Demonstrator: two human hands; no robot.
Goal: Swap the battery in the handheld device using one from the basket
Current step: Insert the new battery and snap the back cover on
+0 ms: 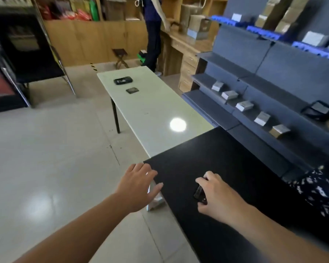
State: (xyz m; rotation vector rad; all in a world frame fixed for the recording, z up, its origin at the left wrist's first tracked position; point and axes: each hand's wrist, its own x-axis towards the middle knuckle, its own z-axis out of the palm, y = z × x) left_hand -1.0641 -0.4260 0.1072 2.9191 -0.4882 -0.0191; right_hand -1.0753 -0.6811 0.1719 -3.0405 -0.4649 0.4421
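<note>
My right hand [215, 194] is closed around a small black flat object, probably a battery [199, 193], low over the black table [226, 152]. My left hand [139, 185] hovers with fingers spread at that table's left edge and holds nothing. Far off on the white table [154, 118] lies the black handheld device [123, 80], open side up. A small dark flat piece [132, 90], a cover or a battery, rests just in front of it. A black basket [318, 110] with something grey inside stands on the shelf at the right.
Grey shelving [254, 88] with several small boxes runs along the right. A person [154, 31] stands at a wooden desk at the back. A folding stool [121, 56] and a black chair [36, 59] stand on the tiled floor. A metal table leg [156, 200] shows under my left hand.
</note>
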